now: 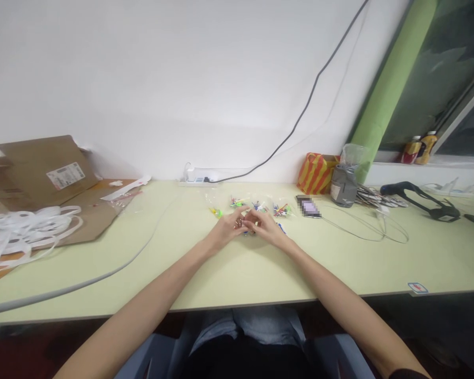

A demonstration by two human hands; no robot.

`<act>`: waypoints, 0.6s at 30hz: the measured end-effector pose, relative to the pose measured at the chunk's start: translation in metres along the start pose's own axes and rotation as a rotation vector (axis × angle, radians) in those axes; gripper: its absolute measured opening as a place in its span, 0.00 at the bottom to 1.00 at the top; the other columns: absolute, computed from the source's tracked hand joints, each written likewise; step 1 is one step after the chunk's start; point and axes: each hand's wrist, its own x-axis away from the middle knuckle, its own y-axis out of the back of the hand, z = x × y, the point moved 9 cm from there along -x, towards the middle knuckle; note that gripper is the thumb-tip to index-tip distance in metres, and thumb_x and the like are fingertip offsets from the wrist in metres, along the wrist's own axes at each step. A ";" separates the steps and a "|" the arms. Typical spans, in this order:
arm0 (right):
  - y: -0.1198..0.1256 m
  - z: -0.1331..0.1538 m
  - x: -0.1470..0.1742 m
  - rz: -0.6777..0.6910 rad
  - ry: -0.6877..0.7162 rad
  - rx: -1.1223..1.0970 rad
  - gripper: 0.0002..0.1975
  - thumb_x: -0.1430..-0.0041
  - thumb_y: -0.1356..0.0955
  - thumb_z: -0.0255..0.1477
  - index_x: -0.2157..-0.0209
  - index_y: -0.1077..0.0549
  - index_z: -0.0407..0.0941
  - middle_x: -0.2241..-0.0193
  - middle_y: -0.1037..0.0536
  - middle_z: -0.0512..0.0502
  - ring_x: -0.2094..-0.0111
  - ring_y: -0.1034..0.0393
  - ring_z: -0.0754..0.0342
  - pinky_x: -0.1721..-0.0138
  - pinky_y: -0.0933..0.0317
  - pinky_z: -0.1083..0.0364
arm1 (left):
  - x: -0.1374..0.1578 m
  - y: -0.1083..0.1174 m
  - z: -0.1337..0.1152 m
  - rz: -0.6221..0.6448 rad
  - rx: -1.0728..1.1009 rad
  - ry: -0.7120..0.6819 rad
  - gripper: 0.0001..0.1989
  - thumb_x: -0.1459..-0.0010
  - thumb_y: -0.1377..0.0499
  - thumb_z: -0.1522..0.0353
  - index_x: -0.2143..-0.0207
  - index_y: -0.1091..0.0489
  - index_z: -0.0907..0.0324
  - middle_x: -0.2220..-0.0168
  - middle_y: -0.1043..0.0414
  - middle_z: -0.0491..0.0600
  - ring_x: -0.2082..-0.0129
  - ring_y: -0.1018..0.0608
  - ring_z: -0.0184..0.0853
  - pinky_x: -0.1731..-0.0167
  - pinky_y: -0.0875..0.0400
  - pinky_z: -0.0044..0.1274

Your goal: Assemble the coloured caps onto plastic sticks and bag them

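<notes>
Over the table (142, 273), both hands (226, 230) (267, 229) pinch a small piece (245, 232), perhaps blue, mostly hidden.

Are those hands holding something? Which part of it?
I can't tell: the left hand and right hand have their fingertips close together, hiding whatever might be pinched there. Small colourful pieces lie just beyond.

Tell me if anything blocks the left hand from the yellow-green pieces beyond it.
Nothing visible stands between the left hand and the yellow-green pieces; whether anything transparent covers them is hard to tell.
</notes>
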 end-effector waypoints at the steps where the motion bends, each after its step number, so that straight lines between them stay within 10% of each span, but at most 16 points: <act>1: 0.005 0.000 0.000 -0.016 0.006 0.011 0.13 0.32 0.38 0.39 0.63 0.31 0.45 0.67 0.22 0.46 0.69 0.29 0.55 0.65 0.36 0.57 | 0.000 0.000 -0.002 -0.003 -0.022 -0.003 0.29 0.39 0.39 0.60 0.38 0.42 0.53 0.59 0.23 0.48 0.68 0.22 0.33 0.63 0.26 0.26; 9: 0.059 -0.041 0.007 -0.006 -0.229 0.456 0.05 0.38 0.32 0.30 0.66 0.27 0.43 0.70 0.21 0.47 0.69 0.31 0.55 0.67 0.45 0.59 | 0.000 0.002 -0.013 0.067 -0.301 -0.103 0.20 0.34 0.46 0.66 0.41 0.37 0.53 0.43 0.32 0.54 0.45 0.28 0.41 0.46 0.32 0.34; 18: 0.035 -0.053 0.010 0.240 -0.217 0.420 0.02 0.43 0.30 0.26 0.67 0.25 0.41 0.72 0.23 0.47 0.71 0.32 0.56 0.69 0.45 0.60 | 0.006 -0.016 0.008 0.234 -0.300 -0.070 0.15 0.36 0.44 0.64 0.48 0.30 0.55 0.54 0.30 0.52 0.59 0.25 0.37 0.56 0.29 0.29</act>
